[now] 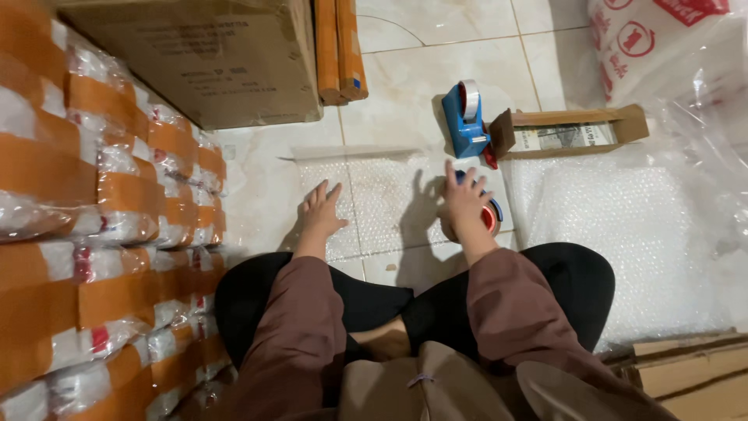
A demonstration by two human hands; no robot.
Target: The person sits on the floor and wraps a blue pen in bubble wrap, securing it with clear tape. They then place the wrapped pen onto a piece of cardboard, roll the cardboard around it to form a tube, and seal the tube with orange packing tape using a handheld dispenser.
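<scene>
I sit cross-legged on a pale tiled floor. A cut sheet of bubble wrap [389, 191] lies flat in front of me. My left hand [322, 209] rests palm down on its left part, fingers spread, holding nothing. My right hand [465, 196] presses on the sheet's right edge, lying over a blue and red tape dispenser [492, 214]; whether the fingers grip it I cannot tell. A second blue tape dispenser [466, 118] with a clear tape roll stands just beyond the sheet.
Bubble-wrapped orange parcels [101, 234] are stacked high on the left. A big cardboard box [210, 54] and orange rods [340, 51] stand at the back. An open narrow carton [569, 132] lies right of the dispenser. More bubble wrap [623, 226] and flat cardboard [693, 374] lie right.
</scene>
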